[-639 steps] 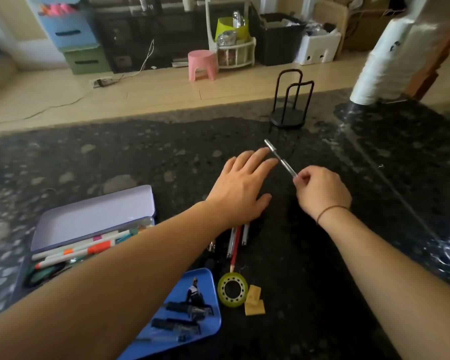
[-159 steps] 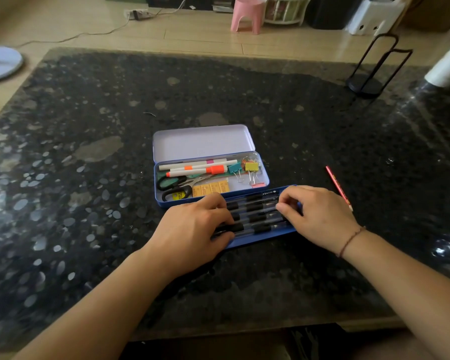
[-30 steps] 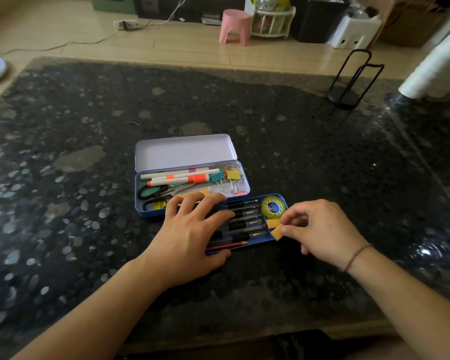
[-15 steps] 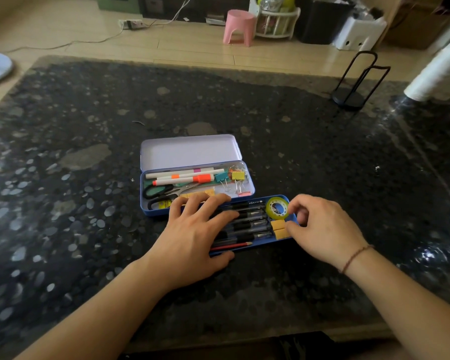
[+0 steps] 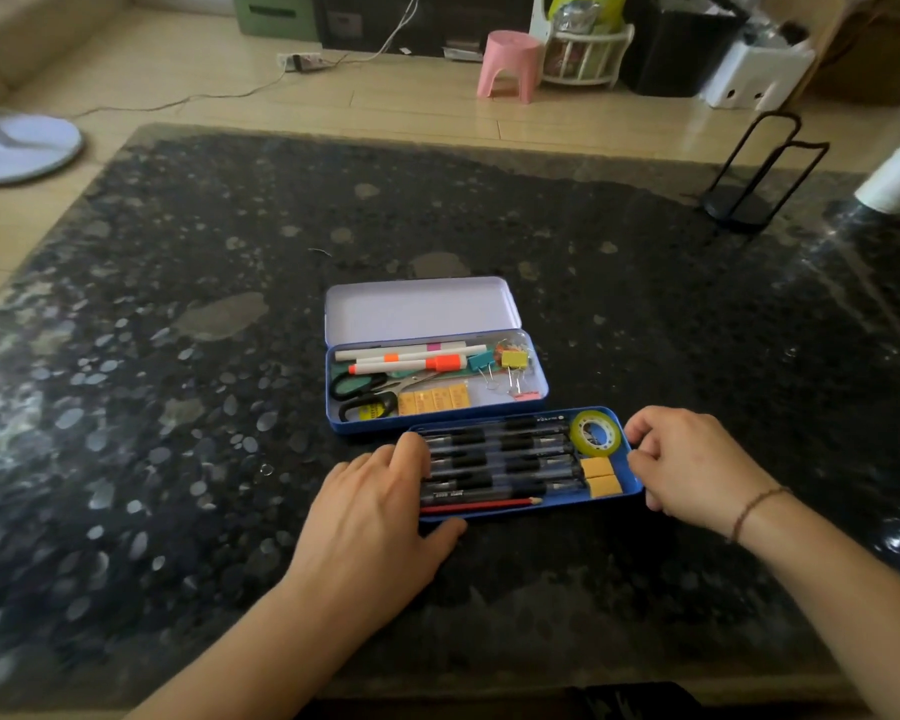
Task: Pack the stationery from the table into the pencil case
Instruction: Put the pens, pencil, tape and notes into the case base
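On the dark speckled stone tabletop [image 5: 178, 433] lay an open lilac-blue metal pencil case [image 5: 540, 379], its pale lid [image 5: 422, 309] folded back flat behind it. Inside were two white markers with orange bands [image 5: 411, 360], black-handled scissors [image 5: 359, 389], a row of small yellow blocks [image 5: 434, 400] and a few coloured binder clips [image 5: 510, 362]. Just in front, touching the case's near edge, sat a shallow blue inner tray [image 5: 636, 485] — it carried a row of black pens [image 5: 500, 462], a red pencil [image 5: 481, 506] along the near side, a yellow-green roll of tape [image 5: 595, 433] and two yellow erasers [image 5: 600, 476] at the right end.

The left hand [image 5: 380, 517] grasped the tray's left end, fingers curled over the pens and thumb against the near rim. The right hand [image 5: 689, 467] clasped the tray's right end with bent fingers — a thin cord bracelet [image 5: 754, 509] circled its wrist. A black wire stand [image 5: 749, 194] stood well apart at the far right.
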`<state>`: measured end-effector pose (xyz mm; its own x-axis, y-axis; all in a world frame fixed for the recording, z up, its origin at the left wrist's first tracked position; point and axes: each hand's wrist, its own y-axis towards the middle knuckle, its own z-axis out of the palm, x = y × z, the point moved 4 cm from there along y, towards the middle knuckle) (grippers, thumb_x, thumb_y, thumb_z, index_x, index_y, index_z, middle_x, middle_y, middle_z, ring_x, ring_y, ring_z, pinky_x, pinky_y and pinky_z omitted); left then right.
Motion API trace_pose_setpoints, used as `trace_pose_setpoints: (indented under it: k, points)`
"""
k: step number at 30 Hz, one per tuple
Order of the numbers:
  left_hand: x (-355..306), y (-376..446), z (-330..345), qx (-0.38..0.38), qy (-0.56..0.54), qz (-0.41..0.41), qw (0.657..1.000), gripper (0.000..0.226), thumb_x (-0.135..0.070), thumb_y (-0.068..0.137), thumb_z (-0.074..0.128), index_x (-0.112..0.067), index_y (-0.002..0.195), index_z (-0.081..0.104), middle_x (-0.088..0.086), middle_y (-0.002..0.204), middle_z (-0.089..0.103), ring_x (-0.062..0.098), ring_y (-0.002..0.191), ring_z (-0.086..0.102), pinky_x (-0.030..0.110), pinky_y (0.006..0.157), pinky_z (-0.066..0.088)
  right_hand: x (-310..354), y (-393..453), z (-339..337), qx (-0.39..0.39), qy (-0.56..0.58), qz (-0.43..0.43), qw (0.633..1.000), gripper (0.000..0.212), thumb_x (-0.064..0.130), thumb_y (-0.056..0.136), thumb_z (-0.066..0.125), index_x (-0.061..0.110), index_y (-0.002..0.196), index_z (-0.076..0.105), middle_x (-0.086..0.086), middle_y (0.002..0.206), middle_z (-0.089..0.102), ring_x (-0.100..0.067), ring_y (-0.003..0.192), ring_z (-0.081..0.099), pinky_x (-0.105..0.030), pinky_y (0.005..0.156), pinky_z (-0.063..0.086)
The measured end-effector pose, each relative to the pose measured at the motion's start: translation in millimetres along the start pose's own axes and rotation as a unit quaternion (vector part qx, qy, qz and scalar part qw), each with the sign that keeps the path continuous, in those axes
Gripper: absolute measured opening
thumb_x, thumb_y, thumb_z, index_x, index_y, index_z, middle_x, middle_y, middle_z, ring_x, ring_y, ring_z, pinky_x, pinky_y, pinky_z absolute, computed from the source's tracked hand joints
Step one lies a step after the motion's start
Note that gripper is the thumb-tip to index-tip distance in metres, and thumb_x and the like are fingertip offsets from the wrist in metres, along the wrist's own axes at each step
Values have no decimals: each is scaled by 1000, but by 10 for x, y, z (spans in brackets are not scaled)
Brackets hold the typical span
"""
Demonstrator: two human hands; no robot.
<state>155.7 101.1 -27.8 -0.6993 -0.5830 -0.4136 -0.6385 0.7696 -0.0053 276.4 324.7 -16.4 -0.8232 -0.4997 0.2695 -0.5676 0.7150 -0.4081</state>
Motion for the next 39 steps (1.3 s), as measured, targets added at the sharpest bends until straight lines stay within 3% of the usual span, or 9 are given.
trace_pose_setpoints:
  k: [3,7,14,22,25,28,33,36,39]
  points:
    - [-10,-62,-101,-16,-36,8,999,45,-60,72,65,-39,89,29,-21,89,49,-1,80,46,19,76,39,-13,-80,-62,20,1,-5,1000,15,14,92,58,24,103,57,2,66,68,-6,56,65,-26,59,55]
    - [91,-72,-355,-54,-36,9,998,47,-53,66,72,-37,88,34,-24,76,42,1,70,43,18,62,32,139,-127,-194,-22,45,-53,997,15,11,90,57,26,93,58,4,54,66,0,41,60,-19,47,43]
    - [408,134,-557,-101,-44,-47,993,47,-44,71,76,-31,94,38,-19,87,44,9,84,48,24,72,37,607,185,-159,-104,75,-116,985,13,11,89,57,22,95,62,5,66,65,-10,64,63,-26,60,49]
    - [709,351,-452,-78,-39,-80,993,42,-43,76,73,-28,95,38,-19,87,43,10,87,47,25,74,36,821,425,50,-129,104,-118,979,18,11,94,51,18,103,65,-2,92,67,-12,77,61,-18,55,41]
    - [729,361,-433,-70,-35,-80,994,43,-45,76,72,-29,96,38,-20,86,42,11,88,47,26,75,38,827,415,57,-155,105,-131,974,19,10,94,52,14,104,67,0,89,64,-11,75,59,-16,55,42]
    - [716,353,-416,-69,-46,-81,993,48,-46,77,71,-28,108,39,-14,96,47,13,97,50,30,84,44,828,411,57,-157,97,-132,974,17,9,93,54,13,103,67,-2,91,66,-12,78,60,-18,57,45]
    - [735,403,-367,-34,-62,-80,994,81,-57,76,66,-30,142,26,-9,124,52,14,115,50,32,98,40,797,408,53,-165,80,-120,976,24,13,93,55,15,116,63,-6,95,69,-14,82,62,-26,69,52]
    - [767,455,-360,-23,-56,-97,993,86,-57,75,67,-30,144,25,-5,128,49,16,118,48,32,99,37,808,403,77,-175,87,-127,973,30,13,94,55,14,123,61,-6,102,69,-15,90,64,-30,77,56]
    - [817,498,-355,-18,-71,-121,990,89,-55,71,73,-29,142,27,-2,132,46,17,119,47,35,101,39,801,414,92,-176,92,-135,971,28,12,94,55,14,121,62,-5,102,68,-14,89,63,-27,75,54]
